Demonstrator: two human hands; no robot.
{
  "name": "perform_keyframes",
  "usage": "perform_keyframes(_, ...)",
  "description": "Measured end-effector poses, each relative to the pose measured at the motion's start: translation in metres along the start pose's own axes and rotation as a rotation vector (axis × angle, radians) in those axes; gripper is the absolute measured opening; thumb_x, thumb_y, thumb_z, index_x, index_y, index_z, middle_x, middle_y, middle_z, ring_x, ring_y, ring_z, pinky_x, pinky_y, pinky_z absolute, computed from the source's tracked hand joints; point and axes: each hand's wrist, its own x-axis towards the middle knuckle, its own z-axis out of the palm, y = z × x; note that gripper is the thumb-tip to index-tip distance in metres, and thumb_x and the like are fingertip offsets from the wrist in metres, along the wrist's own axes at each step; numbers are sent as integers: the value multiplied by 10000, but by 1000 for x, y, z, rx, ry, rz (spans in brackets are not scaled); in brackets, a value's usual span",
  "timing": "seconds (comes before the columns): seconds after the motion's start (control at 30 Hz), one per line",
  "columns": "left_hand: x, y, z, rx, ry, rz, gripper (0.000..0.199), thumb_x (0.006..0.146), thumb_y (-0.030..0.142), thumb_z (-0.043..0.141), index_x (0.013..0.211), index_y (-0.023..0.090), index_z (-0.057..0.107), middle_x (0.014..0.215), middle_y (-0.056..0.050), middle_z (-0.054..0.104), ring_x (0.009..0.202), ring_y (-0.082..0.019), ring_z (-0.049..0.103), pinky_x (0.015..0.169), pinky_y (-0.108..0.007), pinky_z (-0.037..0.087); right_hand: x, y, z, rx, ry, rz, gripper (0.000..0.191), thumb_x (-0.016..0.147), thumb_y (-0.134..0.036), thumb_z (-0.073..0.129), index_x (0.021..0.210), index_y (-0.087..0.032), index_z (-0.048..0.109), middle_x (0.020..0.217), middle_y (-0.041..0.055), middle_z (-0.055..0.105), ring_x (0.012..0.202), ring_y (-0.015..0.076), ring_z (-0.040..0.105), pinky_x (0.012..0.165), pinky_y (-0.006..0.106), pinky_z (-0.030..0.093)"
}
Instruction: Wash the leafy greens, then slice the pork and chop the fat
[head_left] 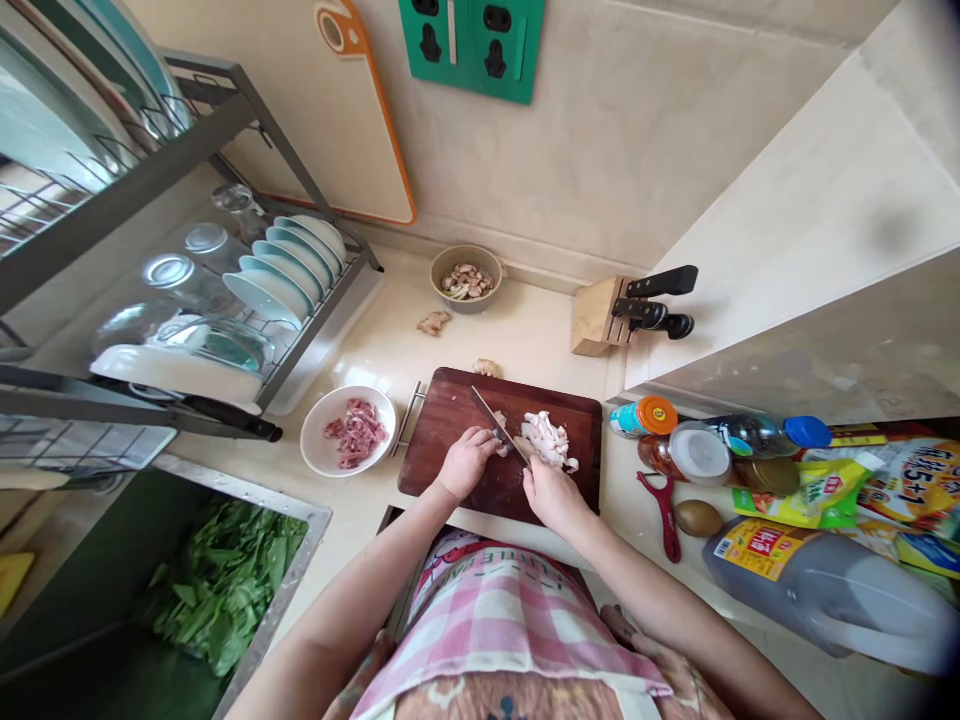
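Note:
My right hand (pixel 551 490) is closed round the handle of a kitchen knife (pixel 489 408), whose blade slants up and left across the dark wooden cutting board (pixel 442 420). Curled fingers of my left hand (pixel 469 462) press down on the board just left of the blade. What they pin is mostly hidden; a small pale bit shows by the fingertips. Right of the blade lies a pile of whitish cut pieces (pixel 547 440), perhaps meat or fat. To the left of the board stands a white bowl (pixel 311 450) with sliced red meat (pixel 356 432).
Behind the board are ginger pieces (pixel 433 322), a colander of sliced mushrooms (pixel 466 283) and a knife block (pixel 596 315). A dish rack (pixel 300 370) and a sink with leafy greens (pixel 232 570) are left. Jars, a red peeler (pixel 661 515) and a large jug (pixel 825 590) crowd the right.

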Motion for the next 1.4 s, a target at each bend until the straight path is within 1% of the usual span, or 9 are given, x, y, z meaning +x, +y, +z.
perform_keyframes(0.2,-2,2,-2,1,-38,41,240,854,191,437,1001,214,625,1005,-49,601,904,-159,505,825,-295,444,-37,18,4,5,-91,70,232,881,-241,316,975,-167,515,780,101,662,703,183,635,593,250,377)
perform_keyframes(0.37,-7,8,3,-44,-17,100,227,856,204,436,975,207,629,996,-45,606,943,-163,498,848,-297,439,-4,-7,3,52,28,32,289,865,-213,326,1090,-152,498,952,128,643,852,196,617,675,262,395)
perform_keyframes(0.47,-10,11,6,-60,5,131,225,858,202,433,966,205,631,972,-43,612,936,-160,501,840,-296,446,2,-3,0,93,59,-13,307,858,-228,342,1116,-154,490,983,118,633,866,187,606,690,255,384)
perform_keyframes(0.63,-10,14,8,-23,33,121,213,852,194,443,942,195,636,967,-46,615,908,-162,502,808,-285,458,-53,34,-1,26,-8,25,243,878,-256,296,940,-185,520,727,55,643,648,150,605,548,229,311)
perform_keyframes(0.73,-9,15,7,-19,2,91,213,847,192,450,954,200,635,959,-45,614,892,-165,504,802,-286,460,-71,36,-2,9,-43,12,226,875,-243,296,910,-188,513,701,47,637,617,145,596,522,228,289)
perform_keyframes(0.87,-9,19,9,-61,-10,80,215,845,181,452,949,208,639,941,-44,610,907,-161,503,827,-291,454,-33,4,-3,-8,-88,94,274,868,-235,303,994,-161,535,783,103,654,693,182,614,576,251,340)
perform_keyframes(1.0,-11,23,12,-90,11,91,189,845,205,465,912,194,641,899,-38,611,897,-153,503,823,-275,453,4,-10,-5,57,38,-32,318,860,-234,317,1115,-161,491,997,115,626,879,184,593,701,258,372)
perform_keyframes(1.23,-12,22,13,-56,11,77,197,854,242,450,912,189,632,899,-39,611,846,-152,508,781,-270,460,-63,46,-6,-18,-89,2,256,876,-271,288,930,-188,524,727,53,635,651,160,601,547,236,315)
perform_keyframes(1.4,-12,21,13,-103,42,66,191,853,204,451,896,196,637,893,-27,617,883,-149,502,809,-258,449,-31,17,-2,-13,-97,35,267,874,-250,301,1000,-171,523,803,96,650,708,177,612,593,251,342)
